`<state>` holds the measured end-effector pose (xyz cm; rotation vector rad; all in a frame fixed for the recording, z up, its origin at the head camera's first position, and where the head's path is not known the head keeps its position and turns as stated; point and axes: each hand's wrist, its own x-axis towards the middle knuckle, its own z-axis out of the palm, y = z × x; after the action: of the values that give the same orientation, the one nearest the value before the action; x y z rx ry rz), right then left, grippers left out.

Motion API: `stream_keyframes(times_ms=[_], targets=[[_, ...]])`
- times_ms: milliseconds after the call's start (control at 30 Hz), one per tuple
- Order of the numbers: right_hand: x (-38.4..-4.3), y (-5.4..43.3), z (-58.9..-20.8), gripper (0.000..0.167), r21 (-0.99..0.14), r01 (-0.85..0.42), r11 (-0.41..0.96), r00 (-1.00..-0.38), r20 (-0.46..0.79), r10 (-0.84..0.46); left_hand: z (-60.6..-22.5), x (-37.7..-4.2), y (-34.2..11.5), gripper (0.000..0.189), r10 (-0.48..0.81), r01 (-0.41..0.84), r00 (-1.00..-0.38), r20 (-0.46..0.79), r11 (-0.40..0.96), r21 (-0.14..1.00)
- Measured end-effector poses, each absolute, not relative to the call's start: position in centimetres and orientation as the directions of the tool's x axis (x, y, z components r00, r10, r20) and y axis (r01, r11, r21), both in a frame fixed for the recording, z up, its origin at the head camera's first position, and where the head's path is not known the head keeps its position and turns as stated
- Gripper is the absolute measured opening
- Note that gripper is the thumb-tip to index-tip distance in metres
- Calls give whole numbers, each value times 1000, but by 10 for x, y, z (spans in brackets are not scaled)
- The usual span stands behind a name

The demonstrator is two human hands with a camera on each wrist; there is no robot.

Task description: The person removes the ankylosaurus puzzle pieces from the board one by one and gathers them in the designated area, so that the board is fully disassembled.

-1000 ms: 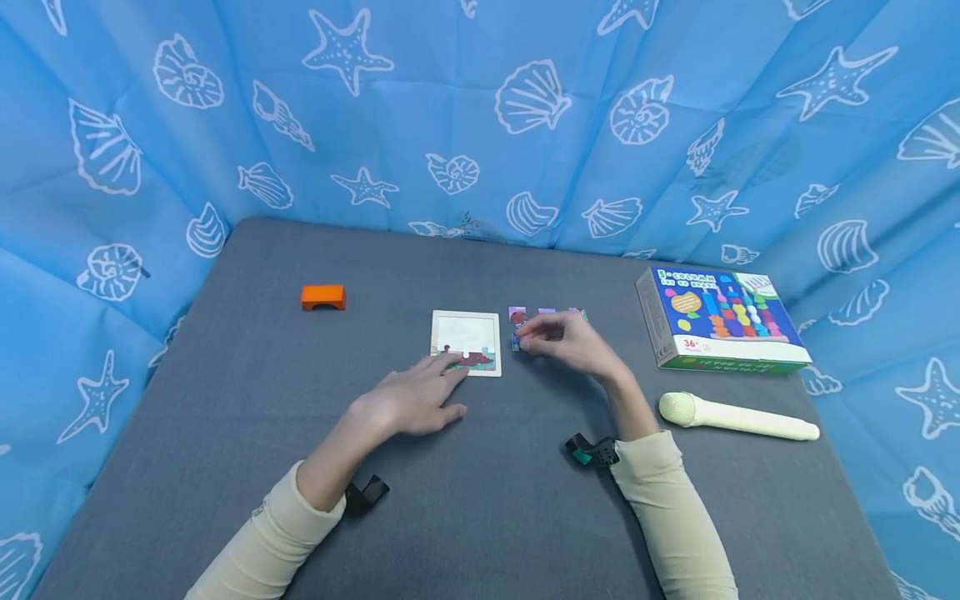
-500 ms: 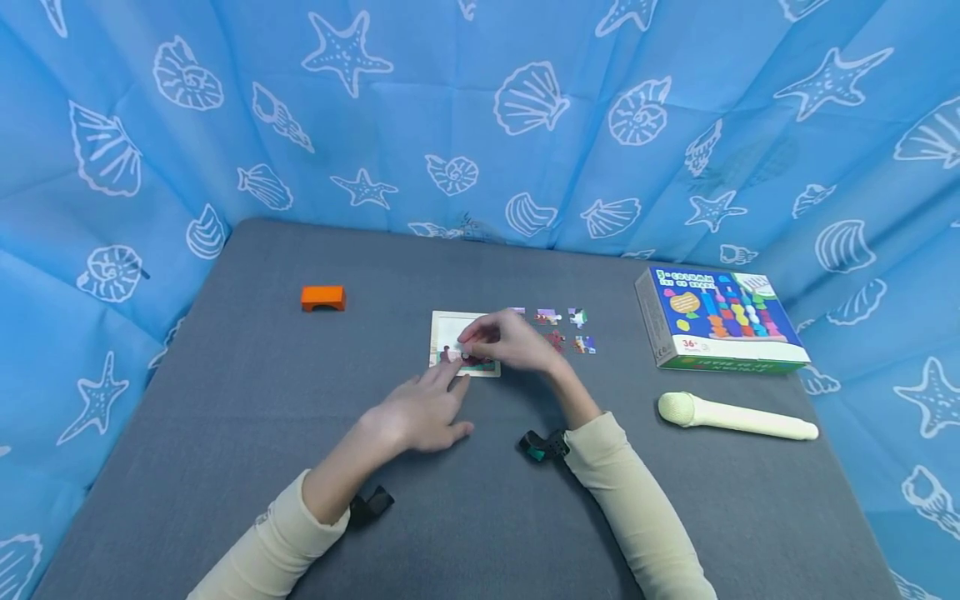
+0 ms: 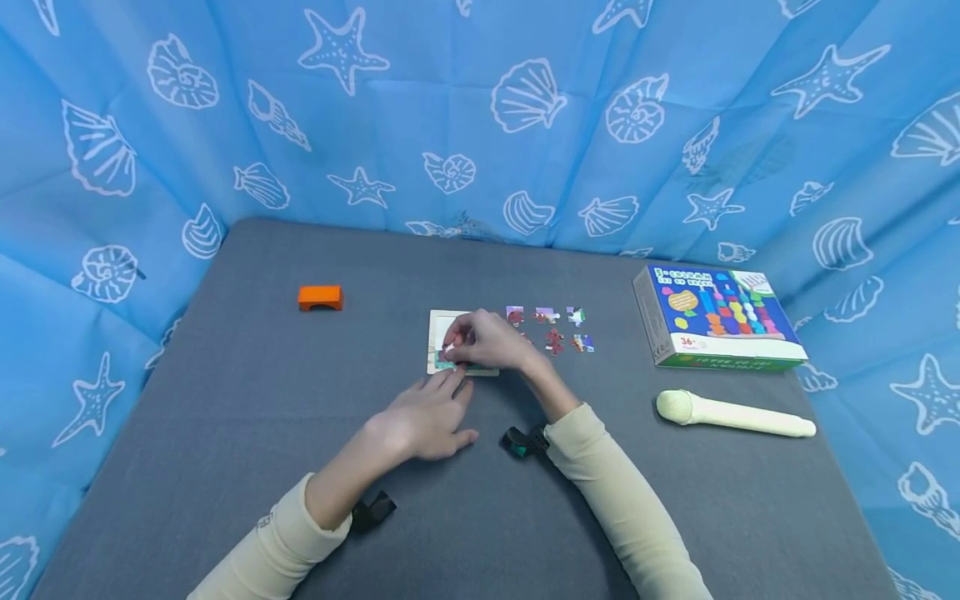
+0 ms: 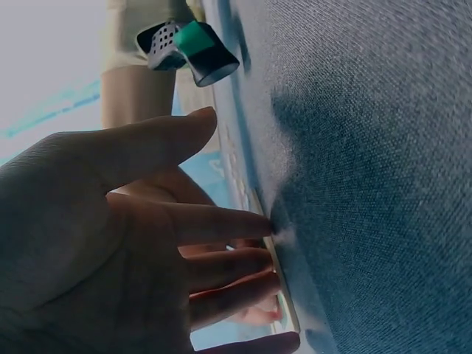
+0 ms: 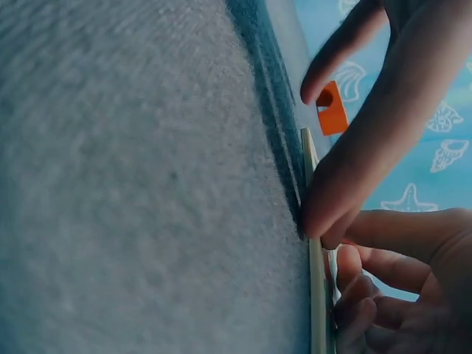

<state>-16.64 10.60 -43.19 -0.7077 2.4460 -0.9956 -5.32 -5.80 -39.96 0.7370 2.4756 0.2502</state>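
Pinching a part-hidden jigsaw piece (image 3: 449,351) over a pale square tray (image 3: 432,340), the right hand (image 3: 489,340) may misalign it if the left hand (image 3: 422,421), straight-fingered at the near edge, slips.

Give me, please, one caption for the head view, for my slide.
Right hand over a puzzle frame, left hand at its near edge, loose puzzle pieces beside it on a gray table.
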Motion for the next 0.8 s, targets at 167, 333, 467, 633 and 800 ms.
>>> stream_keyframes(times_ms=[167,333,467,633,800], targets=[[-165,108,-431,10,-764,-295,574,-780,-155,-607,-411,-59,-60,77,574,464,-701,-424,818,340],[-163,110,-432,17,-790,-316,526,-754,-127,-645,-399,-57,-61,74,568,458,-696,-440,823,337],[-162,110,-432,22,-766,-357,535,-734,-124,-667,-397,-57,-62,73,573,462,-695,-433,818,342],[-162,110,-429,20,-749,-373,548,-708,-153,-690,-398,-57,-62,74,575,464,-697,-429,818,341],[-163,110,-426,17,-766,-349,539,-678,-191,-710,-400,-57,-62,74,572,463,-697,-433,820,337]])
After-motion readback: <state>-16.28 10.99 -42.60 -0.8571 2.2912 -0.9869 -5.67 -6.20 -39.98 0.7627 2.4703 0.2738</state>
